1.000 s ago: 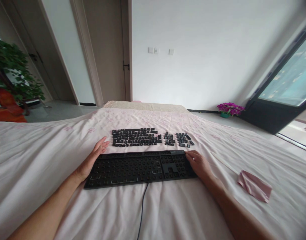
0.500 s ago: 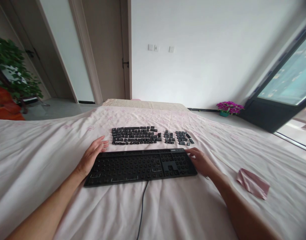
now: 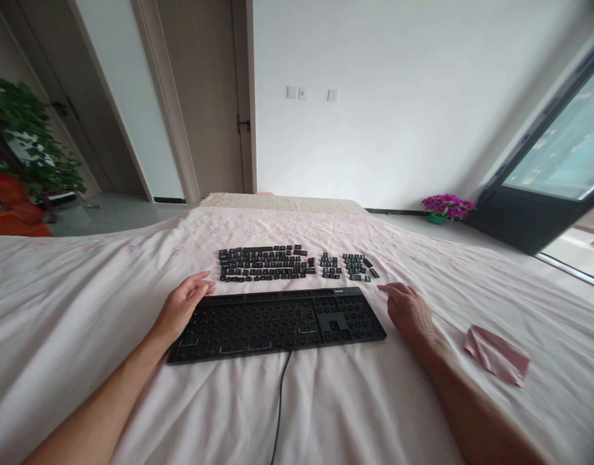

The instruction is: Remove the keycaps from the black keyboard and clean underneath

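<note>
A black keyboard (image 3: pixel 277 324) with its keycaps taken off lies on a bed covered in a pale pink sheet (image 3: pixel 83 336). Its cable (image 3: pixel 280 407) runs toward me. Several black keycaps (image 3: pixel 267 263) are laid out in rows just beyond the keyboard. My left hand (image 3: pixel 183 305) rests against the keyboard's left end, fingers stretched out and holding nothing. My right hand (image 3: pixel 407 309) lies on the sheet just right of the keyboard, fingers extended and apart from it.
A folded pink cloth (image 3: pixel 495 354) lies on the sheet at the right. Beyond the bed are a door (image 3: pixel 204 97), a green plant (image 3: pixel 25 135), a pot of purple flowers (image 3: pixel 446 208) and a large window (image 3: pixel 563 155).
My right hand has come off the keyboard's right end and moved a little right onto the sheet. My left hand stays at the left end.
</note>
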Tool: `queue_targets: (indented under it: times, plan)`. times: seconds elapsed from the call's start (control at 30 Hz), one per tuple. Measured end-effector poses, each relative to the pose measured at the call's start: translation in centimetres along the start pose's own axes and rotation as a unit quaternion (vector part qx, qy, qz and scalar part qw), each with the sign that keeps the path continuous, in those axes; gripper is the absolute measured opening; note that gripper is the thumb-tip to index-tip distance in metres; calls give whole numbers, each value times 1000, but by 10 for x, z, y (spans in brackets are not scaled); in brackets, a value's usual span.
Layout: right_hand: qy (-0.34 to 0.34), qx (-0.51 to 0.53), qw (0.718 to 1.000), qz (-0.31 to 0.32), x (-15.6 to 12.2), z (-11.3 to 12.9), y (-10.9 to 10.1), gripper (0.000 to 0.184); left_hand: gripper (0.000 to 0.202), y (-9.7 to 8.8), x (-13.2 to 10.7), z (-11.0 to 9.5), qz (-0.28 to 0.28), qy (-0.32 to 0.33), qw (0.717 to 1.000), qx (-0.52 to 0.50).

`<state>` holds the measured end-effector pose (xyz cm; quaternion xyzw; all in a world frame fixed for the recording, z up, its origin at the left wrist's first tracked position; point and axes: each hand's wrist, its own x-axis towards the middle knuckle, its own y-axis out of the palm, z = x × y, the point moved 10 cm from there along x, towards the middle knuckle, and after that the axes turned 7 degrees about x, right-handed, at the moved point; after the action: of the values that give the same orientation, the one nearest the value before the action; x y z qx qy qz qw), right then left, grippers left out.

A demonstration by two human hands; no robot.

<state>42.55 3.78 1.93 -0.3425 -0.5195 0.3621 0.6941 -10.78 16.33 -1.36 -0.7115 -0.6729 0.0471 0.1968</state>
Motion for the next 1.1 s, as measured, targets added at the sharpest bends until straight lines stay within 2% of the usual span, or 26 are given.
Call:
queue_targets:
  times: [0.07, 0.17, 0.27, 0.43, 0.73, 0.97, 1.1]
  plan:
    - [-15, 54, 998, -21, -1, 10, 0, 37, 65, -1, 0, 0, -8, 8, 1000, 1]
    - [-33, 106, 993, 24, -1, 24, 13, 36, 64, -5, 0, 1, -25, 12, 1000, 9]
    - [-48, 111, 990, 77, -2, 33, 22, 34, 60, -9, -2, 1, -44, 5, 999, 29]
    - [-54, 122, 987, 88, -1, 37, 18, 32, 56, -10, -1, 2, -52, -4, 997, 50]
    - [-45, 132, 986, 91, 0, 31, 25, 33, 58, -16, 5, 12, -107, -8, 992, 69]
    - [-25, 119, 989, 86, 4, 21, 29, 35, 58, -7, 15, 13, -109, -7, 990, 92]
    - [-25, 107, 990, 86, 4, 19, 30, 35, 56, -8, 12, 15, -113, -10, 991, 65]
